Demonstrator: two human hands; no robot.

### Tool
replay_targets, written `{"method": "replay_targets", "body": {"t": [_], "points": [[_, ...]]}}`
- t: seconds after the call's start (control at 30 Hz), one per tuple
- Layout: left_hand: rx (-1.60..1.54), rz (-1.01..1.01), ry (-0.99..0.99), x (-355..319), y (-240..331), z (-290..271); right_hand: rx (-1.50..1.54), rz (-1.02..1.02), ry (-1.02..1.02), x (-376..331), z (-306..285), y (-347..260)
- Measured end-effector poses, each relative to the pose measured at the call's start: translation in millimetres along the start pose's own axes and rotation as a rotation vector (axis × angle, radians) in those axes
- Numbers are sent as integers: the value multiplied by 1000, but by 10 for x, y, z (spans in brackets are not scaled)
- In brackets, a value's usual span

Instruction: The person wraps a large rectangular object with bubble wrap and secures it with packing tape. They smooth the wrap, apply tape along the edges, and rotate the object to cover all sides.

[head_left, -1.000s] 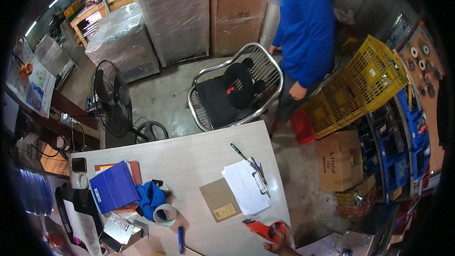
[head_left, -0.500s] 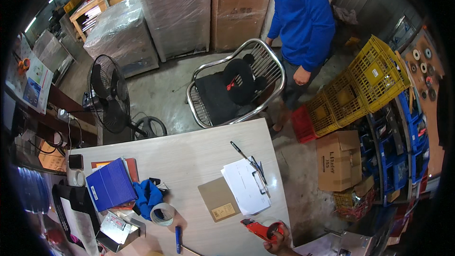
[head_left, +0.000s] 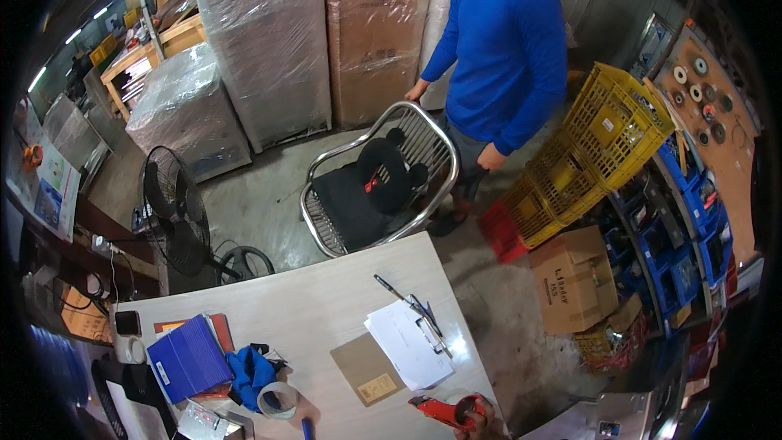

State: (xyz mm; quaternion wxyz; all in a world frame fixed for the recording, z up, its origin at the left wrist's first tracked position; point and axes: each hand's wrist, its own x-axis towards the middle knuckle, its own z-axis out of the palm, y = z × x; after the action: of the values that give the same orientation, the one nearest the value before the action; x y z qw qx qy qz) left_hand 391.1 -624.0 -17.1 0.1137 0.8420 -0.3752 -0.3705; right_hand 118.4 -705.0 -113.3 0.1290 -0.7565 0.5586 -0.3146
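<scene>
Standing by the chair (head_left: 376, 195) beyond the surface (head_left: 318, 310), a person in blue (head_left: 505, 41); lying spread on the surface, papers under a clipboard (head_left: 407, 342), a brown envelope (head_left: 366, 368), a blue folder (head_left: 189, 357), a tape roll (head_left: 277, 401). Gripping the red tape dispenser (head_left: 444, 412) at the near edge, right hand (head_left: 479, 424) seeming clamped on it, mostly cut off. Left hand not showing. Nothing looking taped yet; work likely just starting
</scene>
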Motion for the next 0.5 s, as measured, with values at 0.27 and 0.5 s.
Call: {"method": "replay_targets", "body": {"t": [0.27,0.5], "points": [[26,104,3,-53,93,134,31,20,33,-42,40,-28],[51,146,31,-70,-8,136,60,23,49,-81,29,-77]]}}
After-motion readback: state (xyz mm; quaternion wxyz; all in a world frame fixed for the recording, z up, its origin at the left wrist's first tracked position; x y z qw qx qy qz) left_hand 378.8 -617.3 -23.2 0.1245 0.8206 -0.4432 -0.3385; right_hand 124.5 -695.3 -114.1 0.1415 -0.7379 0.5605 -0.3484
